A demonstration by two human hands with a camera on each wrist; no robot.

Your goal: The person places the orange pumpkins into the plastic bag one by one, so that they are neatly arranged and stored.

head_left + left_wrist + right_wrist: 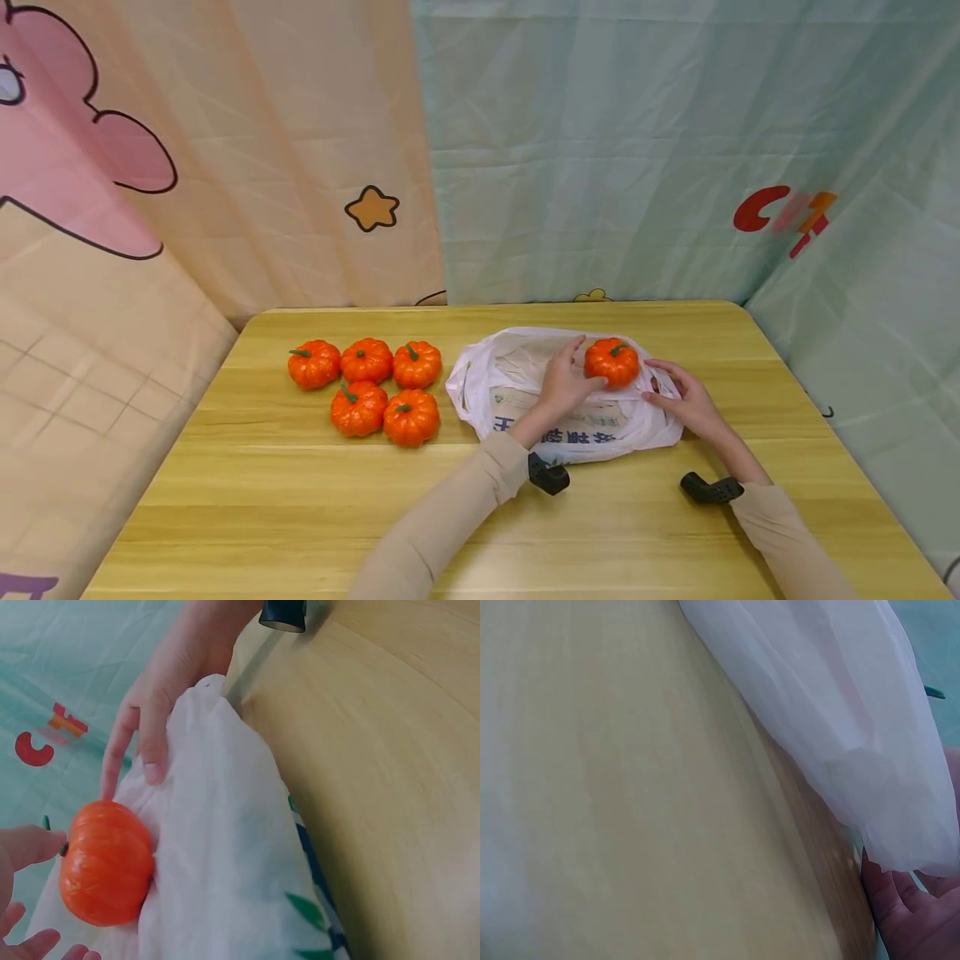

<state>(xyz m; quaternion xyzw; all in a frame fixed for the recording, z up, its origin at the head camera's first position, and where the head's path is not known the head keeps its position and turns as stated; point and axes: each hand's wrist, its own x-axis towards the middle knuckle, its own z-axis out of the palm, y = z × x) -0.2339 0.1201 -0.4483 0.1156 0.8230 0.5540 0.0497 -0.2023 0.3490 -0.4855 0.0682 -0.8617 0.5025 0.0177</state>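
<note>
A small orange pumpkin point(612, 362) with a green stem sits at the far right part of a white plastic bag point(472, 387) with dark printed characters. My left hand point(567, 383) is just left of this pumpkin, fingers spread and not curled round it. In the left wrist view, its thumb reaches the stem of the pumpkin point(107, 862). At the bag's right edge, my right hand point(692, 406) holds the plastic, and one fingertip comes close to the pumpkin. The right wrist view shows its fingers point(900, 900) partly covered by the white bag point(855, 750).
Several more orange pumpkins point(411, 418) stand grouped on the wooden table point(247, 500), left of the bag. Printed curtains point(637, 150) hang behind the table and along its sides. Each wrist carries a black camera mount point(549, 475).
</note>
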